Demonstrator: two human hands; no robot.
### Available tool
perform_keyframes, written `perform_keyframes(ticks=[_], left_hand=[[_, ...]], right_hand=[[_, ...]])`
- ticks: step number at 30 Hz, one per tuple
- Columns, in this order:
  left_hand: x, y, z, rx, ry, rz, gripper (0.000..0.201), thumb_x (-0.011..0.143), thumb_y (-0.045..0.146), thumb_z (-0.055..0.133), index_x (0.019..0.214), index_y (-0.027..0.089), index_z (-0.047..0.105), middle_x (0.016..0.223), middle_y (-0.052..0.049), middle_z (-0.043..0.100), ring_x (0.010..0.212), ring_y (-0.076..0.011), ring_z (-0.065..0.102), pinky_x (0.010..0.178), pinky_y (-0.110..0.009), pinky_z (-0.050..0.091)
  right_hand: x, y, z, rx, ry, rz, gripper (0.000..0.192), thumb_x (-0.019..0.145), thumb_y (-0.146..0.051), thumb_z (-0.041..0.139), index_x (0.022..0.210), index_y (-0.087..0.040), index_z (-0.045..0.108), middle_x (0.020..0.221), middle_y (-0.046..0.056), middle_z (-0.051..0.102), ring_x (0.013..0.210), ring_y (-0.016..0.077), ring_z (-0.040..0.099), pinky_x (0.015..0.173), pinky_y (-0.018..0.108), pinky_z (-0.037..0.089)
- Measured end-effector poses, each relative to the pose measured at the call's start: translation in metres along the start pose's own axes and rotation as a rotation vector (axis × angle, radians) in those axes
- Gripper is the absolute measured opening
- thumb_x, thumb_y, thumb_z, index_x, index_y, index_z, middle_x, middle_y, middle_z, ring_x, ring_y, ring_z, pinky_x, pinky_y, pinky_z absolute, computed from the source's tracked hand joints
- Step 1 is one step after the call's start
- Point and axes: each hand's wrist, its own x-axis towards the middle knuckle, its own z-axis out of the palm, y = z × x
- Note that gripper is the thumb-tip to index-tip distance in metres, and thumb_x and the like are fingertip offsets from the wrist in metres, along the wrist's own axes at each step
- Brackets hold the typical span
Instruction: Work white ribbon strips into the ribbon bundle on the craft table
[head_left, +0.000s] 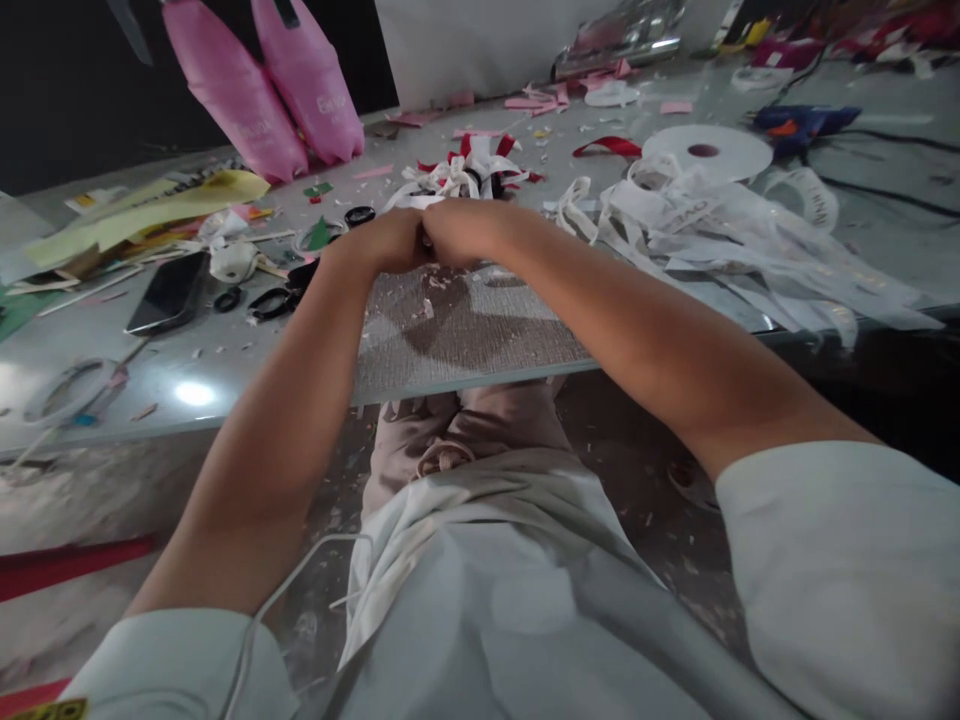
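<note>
My left hand (391, 240) and my right hand (459, 232) meet knuckle to knuckle above the table's near part. Both are closed, and whatever lies between their fingers is hidden from me. Right behind them sits a bunch of white and red ribbon bows (480, 168); I cannot tell whether the hands touch it. Below the hands is a textured, greyish board or mat (465, 335) with small white scraps on it. Left of my left hand are black hair ties (271, 302) and a small green piece (320, 233).
On the right lie a large white ribbon roll (706, 152), a heap of printed white ribbons (720, 235) and a blue glue gun (806, 120) with black cables. A phone (169, 290) rests at the left. Pink bags (307, 80) stand at the back, with scraps scattered around.
</note>
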Motion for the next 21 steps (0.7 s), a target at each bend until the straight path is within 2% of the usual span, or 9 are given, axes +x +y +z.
perform_keyframes(ticks=[2,6,11,16,21], left_hand=[[-0.001,-0.0006,-0.0013,0.023,-0.017,0.014,0.071,0.077,0.06,0.077,0.133,0.018,0.07,0.126,-0.01,0.076,0.109,-0.0296,0.066,0.095,-0.035,0.05],[-0.0022,-0.0033,-0.0024,0.073,-0.024,0.006,0.071,0.077,0.064,0.079,0.129,0.017,0.071,0.134,-0.012,0.073,0.113,-0.0282,0.065,0.097,-0.035,0.05],[-0.0036,-0.0022,-0.0028,0.055,-0.015,0.01,0.074,0.076,0.061,0.079,0.136,0.018,0.07,0.13,-0.014,0.074,0.111,-0.0324,0.069,0.093,-0.038,0.051],[0.0,-0.0022,-0.001,0.025,-0.001,0.006,0.072,0.075,0.052,0.075,0.141,0.026,0.066,0.127,-0.008,0.076,0.117,-0.0346,0.068,0.097,-0.037,0.051],[0.0001,-0.0013,0.0,0.017,-0.006,-0.024,0.061,0.076,0.047,0.07,0.135,0.031,0.07,0.121,-0.004,0.077,0.121,-0.0332,0.066,0.098,-0.035,0.05]], right_hand=[[-0.0022,-0.0011,-0.0015,-0.03,-0.018,-0.016,0.03,0.092,-0.002,0.066,0.121,0.005,0.072,0.121,0.023,0.074,0.112,0.0257,0.069,0.094,0.031,0.048],[-0.005,-0.0022,-0.0037,-0.065,-0.011,0.003,0.03,0.09,-0.003,0.068,0.119,0.003,0.072,0.122,0.019,0.075,0.112,0.0236,0.068,0.097,0.03,0.048],[-0.004,0.0004,-0.0024,-0.016,-0.017,-0.027,0.029,0.088,-0.003,0.07,0.116,0.003,0.073,0.114,0.022,0.076,0.102,0.0251,0.071,0.09,0.033,0.051],[0.0005,0.003,-0.0001,-0.005,0.007,-0.043,0.029,0.09,-0.006,0.069,0.117,0.004,0.074,0.115,0.026,0.075,0.103,0.0277,0.071,0.086,0.032,0.051],[0.0031,0.0031,0.0011,0.03,-0.01,-0.023,0.031,0.089,-0.005,0.069,0.118,0.004,0.073,0.119,0.026,0.074,0.104,0.0278,0.07,0.088,0.033,0.05]])
